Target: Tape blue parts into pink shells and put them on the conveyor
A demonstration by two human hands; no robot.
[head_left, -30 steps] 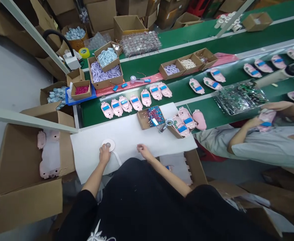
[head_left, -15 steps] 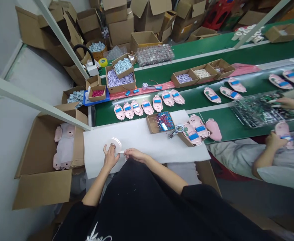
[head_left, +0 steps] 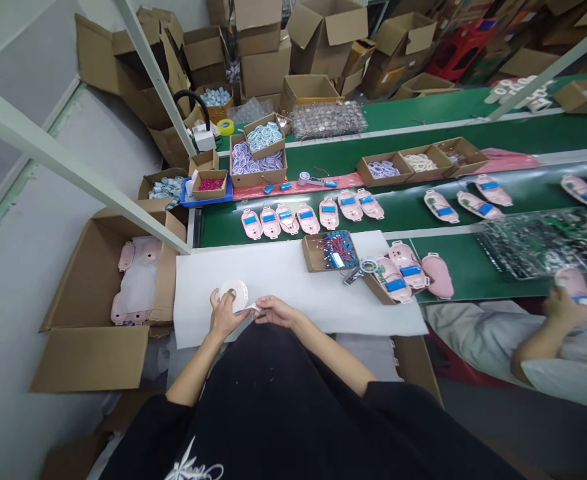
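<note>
A white roll of tape (head_left: 241, 291) is gripped by my left hand (head_left: 225, 313), with fingers in its core. My right hand (head_left: 275, 312) pinches the loose white strip (head_left: 251, 308) that runs off the roll. Both hands are close together over the white sheet (head_left: 283, 283) at the table's front edge. To the right of them sits a small cardboard box (head_left: 315, 257) of blue parts with red wires. Beside it lie a ring-shaped part (head_left: 368, 265) and pink shells with blue batteries (head_left: 396, 285) in a box.
A row of pink shells (head_left: 308, 219) lies on the green conveyor (head_left: 398, 227) behind the sheet. A large open carton (head_left: 168, 280) of pink parts stands at the left. At the right, a co-worker's hand (head_left: 563, 308) holds a pink shell near circuit boards (head_left: 538, 243).
The view has shifted, so the scene sits further right. My right hand still pinches the strip, which now looks bent near the fingertips. The co-worker's far hand has moved toward the frame edge.
</note>
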